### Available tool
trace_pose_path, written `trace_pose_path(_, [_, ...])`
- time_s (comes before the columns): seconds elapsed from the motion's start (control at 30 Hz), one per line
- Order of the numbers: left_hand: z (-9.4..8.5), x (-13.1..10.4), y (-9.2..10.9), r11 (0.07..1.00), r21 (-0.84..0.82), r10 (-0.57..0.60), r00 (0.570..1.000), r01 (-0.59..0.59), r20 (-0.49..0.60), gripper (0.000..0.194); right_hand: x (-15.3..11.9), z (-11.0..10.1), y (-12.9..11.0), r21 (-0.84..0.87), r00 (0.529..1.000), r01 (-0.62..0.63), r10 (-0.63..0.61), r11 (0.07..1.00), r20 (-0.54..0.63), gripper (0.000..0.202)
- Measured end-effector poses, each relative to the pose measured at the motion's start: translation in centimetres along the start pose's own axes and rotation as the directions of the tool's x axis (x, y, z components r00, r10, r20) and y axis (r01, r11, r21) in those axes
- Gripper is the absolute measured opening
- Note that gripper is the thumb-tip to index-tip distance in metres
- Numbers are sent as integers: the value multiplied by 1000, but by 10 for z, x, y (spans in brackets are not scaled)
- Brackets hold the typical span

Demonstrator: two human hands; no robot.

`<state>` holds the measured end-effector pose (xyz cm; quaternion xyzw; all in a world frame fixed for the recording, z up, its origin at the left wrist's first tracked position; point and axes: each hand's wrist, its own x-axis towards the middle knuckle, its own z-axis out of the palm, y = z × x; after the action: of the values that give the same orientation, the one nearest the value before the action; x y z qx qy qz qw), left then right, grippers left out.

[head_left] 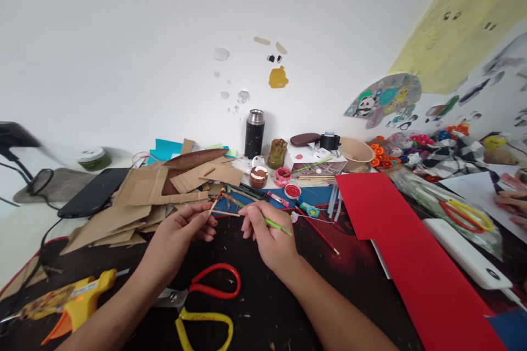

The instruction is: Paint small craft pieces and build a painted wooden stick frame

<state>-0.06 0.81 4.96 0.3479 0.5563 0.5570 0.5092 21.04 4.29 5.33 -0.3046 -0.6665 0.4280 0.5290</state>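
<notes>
- Head view, the pieces in hand: two thin pieces, a brown-tipped stick [217,201] and a green-ended rod [279,226], meet at the centre of the picture, above the dark counter [263,307].
- Left hand [181,230]: one, closed in a pinch on the brown-tipped stick, which tilts up toward one o'clock; its forearm comes in from seven o'clock.
- Right hand [269,238]: one, curled around the green-ended rod, with the green end sticking out toward four o'clock; its forearm comes in from five o'clock. A pale shaft lies between the two hands; whether it belongs to the rod is hard to tell.
- From the hands, twelve o'clock: one black flask [254,134] and one greenish jar [277,153], both upright.
- One o'clock: three open paint pots, brown [258,177], pink [282,176] and red [292,191].
- Ten o'clock: a pile of cardboard pieces [140,189], too overlapped to count.
- Seven o'clock: one pair of open scissors [209,299], one red handle and one yellow.
- Eight o'clock: one yellow glue gun [78,296].
- Four o'clock: one red sheet [415,252].
- Three o'clock, far edge: another person's hand [513,200] at white paper [471,186].
</notes>
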Motion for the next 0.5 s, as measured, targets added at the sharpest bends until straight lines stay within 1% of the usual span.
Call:
trace_pose_path(0.17, [0,-1,0,1000,14,9,1000,-9,14,55,7,-5,3,12,993,-59,60,998,-105,42])
trace_pose_path(0.23, [1,-1,0,1000,-2,4,1000,-4,5,55,9,-6,4,34,990,-66,70,997,-126,42])
trace_pose_path(0.3, [1,-1,1,1000,-13,-5,1000,5,-4,55,8,-5,2,60,991,-61,68,996,-116,42])
trace_pose_path(0.37, [2,-1,3,1000,-27,-16,1000,16,-6,54,5,-3,0,70,996,-51,57,996,-75,42])
trace_pose_path(0.5, [6,-3,5,992,-109,-60,998,59,-7,55,0,0,-3,36,1000,-23,23,999,-2,42])
